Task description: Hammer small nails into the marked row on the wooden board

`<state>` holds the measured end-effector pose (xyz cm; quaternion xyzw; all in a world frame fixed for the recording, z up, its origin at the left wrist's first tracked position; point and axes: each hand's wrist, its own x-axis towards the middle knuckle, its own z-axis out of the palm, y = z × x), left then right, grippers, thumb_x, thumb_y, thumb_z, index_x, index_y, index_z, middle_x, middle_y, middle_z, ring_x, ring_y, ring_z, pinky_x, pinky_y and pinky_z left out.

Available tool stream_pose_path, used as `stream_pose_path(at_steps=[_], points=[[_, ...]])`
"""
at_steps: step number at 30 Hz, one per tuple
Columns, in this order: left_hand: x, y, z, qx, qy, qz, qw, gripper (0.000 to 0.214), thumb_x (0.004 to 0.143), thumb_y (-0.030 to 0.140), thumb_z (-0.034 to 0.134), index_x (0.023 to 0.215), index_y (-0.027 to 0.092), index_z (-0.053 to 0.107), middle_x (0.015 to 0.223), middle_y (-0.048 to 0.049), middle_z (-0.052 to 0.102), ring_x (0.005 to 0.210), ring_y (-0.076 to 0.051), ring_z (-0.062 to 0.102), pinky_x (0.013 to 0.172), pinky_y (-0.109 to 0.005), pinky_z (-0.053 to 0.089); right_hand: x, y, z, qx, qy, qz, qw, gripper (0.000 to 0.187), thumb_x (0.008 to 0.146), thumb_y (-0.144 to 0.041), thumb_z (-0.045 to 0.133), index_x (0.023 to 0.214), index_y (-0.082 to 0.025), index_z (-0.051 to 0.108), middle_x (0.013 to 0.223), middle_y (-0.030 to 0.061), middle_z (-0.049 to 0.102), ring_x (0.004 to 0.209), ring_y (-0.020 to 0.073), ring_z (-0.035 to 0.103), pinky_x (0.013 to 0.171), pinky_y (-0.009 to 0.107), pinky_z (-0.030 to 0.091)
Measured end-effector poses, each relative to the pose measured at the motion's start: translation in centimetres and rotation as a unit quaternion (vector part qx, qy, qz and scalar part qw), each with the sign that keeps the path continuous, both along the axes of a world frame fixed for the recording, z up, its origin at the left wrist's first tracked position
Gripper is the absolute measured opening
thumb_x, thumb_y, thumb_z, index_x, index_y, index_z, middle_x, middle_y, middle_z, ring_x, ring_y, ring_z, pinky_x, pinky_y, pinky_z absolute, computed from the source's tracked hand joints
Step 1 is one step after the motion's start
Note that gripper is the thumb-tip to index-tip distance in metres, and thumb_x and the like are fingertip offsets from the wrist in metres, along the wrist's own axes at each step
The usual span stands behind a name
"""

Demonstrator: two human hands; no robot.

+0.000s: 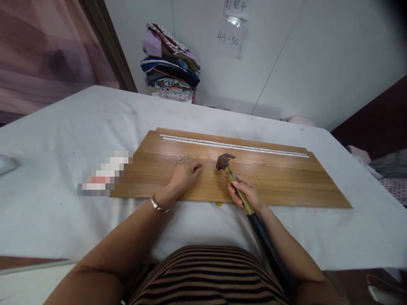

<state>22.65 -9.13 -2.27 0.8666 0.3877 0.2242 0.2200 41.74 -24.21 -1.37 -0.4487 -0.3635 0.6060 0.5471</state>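
Note:
My right hand (246, 195) is wrapped around the yellow and black handle of a claw hammer (241, 192). Its rusty brown head is just above the wooden board (286, 186), near the middle. To the left, my left hand (186, 173) rests low over the same board with thumb and fingertips pinched together. Whatever is between those fingertips is too small or hidden to make out. Several loose silver nails (182, 158) lie on the wood right behind that hand. A short row of small dark dots (251, 176) marks the board to the right of the hammer head.
Two white measuring strips (235, 146) run along the board's far side. A white cloth (57, 169) covers the table. Left of the board lies a blurred-out item (104, 173). Folded clothes (171, 63) are stacked against the wall, where paper signs hang.

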Motion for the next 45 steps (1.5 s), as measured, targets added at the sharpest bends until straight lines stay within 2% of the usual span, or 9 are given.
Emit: stream_pose_path(at_steps=[6,16,20,25,29,35,39,45], points=[[0.06,0.02,-0.21,-0.009,-0.013,-0.009,1.0,0.026,0.086,0.025,0.05,0.101,0.021,0.071,0.101,-0.0053,0.074,0.091,-0.023,0.067,0.081,-0.032,0.05,0.14,-0.02,-0.52,-0.009,-0.019,0.012,1.0,0.025,0.087,-0.04,0.055,0.075,-0.019,0.05,0.042,-0.0082,0.043,0.028,0.0058,0.033,0.031,0.019,0.024],[0.11,0.1,-0.49,0.007,-0.012,-0.044,0.999,0.024,0.087,0.024,0.049,0.094,0.021,0.072,0.099,-0.004,0.074,0.092,-0.021,0.067,0.082,-0.031,0.05,0.17,-0.16,-0.11,0.003,0.002,-0.01,1.0,0.028,0.083,-0.039,0.061,0.098,-0.018,0.053,0.06,-0.0069,0.052,0.029,0.0035,0.034,0.03,0.018,0.025],[0.1,0.14,-0.72,0.007,-0.009,-0.057,0.998,0.024,0.088,0.025,0.049,0.095,0.021,0.071,0.1,-0.004,0.074,0.092,-0.021,0.067,0.083,-0.031,0.05,0.19,-0.1,-0.46,-0.002,0.0,0.0,1.0,0.023,0.084,-0.039,0.06,0.092,-0.018,0.053,0.059,-0.0064,0.053,0.03,0.0033,0.035,0.03,0.018,0.025],[0.12,0.09,-0.75,-0.008,-0.002,-0.054,0.998,0.024,0.087,0.025,0.049,0.094,0.022,0.072,0.098,-0.0031,0.074,0.088,-0.02,0.067,0.08,-0.031,0.05,0.21,-0.03,-0.81,-0.005,-0.009,0.01,1.0,0.024,0.086,-0.04,0.058,0.077,-0.019,0.05,0.049,-0.0075,0.048,0.029,0.0043,0.034,0.03,0.018,0.026],[0.18,0.07,-0.78,-0.008,-0.006,-0.059,0.998,0.024,0.087,0.025,0.049,0.093,0.021,0.071,0.097,-0.0033,0.074,0.088,-0.021,0.067,0.079,-0.031,0.05,0.08,-0.06,-0.28,0.0,-0.005,0.002,1.0,0.024,0.085,-0.039,0.058,0.078,-0.018,0.05,0.051,-0.0075,0.049,0.029,0.0037,0.034,0.03,0.018,0.026],[0.2,0.09,-0.85,0.001,-0.012,-0.063,0.998,0.022,0.087,0.025,0.049,0.09,0.021,0.071,0.094,-0.0029,0.074,0.085,-0.02,0.067,0.075,-0.03,0.049,0.0,-0.08,-0.12,0.001,0.011,-0.014,1.0,0.024,0.082,-0.039,0.061,0.092,-0.019,0.053,0.061,-0.0067,0.053,0.029,0.0032,0.034,0.029,0.018,0.024],[0.17,0.13,-0.9,-0.008,-0.013,-0.063,0.998,0.022,0.087,0.027,0.049,0.088,0.021,0.071,0.089,-0.0027,0.074,0.081,-0.019,0.067,0.073,-0.03,0.049,0.14,-0.09,-0.59,-0.007,-0.009,-0.001,1.0,0.023,0.084,-0.04,0.059,0.085,-0.018,0.053,0.055,-0.0063,0.052,0.03,0.0041,0.034,0.03,0.018,0.024],[0.17,0.1,-0.85,-0.016,-0.011,-0.062,0.998,0.023,0.088,0.028,0.049,0.093,0.02,0.07,0.095,-0.0037,0.074,0.086,-0.02,0.067,0.077,-0.031,0.049,0.13,-0.04,-0.66,-0.001,-0.019,0.013,1.0,0.026,0.086,-0.041,0.057,0.073,-0.019,0.05,0.045,-0.0074,0.046,0.029,0.0052,0.033,0.03,0.018,0.025]])
